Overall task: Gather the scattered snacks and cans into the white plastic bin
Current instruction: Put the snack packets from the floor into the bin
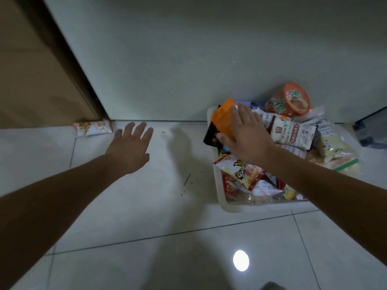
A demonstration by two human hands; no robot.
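The white plastic bin [222, 203] stands on the floor by the wall, heaped with snack packets. My right hand [246, 132] lies flat, fingers straight, on an orange packet [223, 120] at the bin's far left corner, thumb against its lower edge. A dark packet [210, 136] sticks out over the rim below it. An orange bowl-shaped noodle pack [290, 100] tops the pile at the back. A white and orange snack packet [93, 127] lies on the floor at the door frame's foot. My left hand [130, 148] hovers with spread fingers, right of that packet and apart from it.
A brown door [31, 70] with a dark frame is at the left, a pale wall behind. A dark object [370, 132] sits at the right edge. The tiled floor [167, 237] shows a bright light spot near the bottom and a small dark sliver left of the bin.
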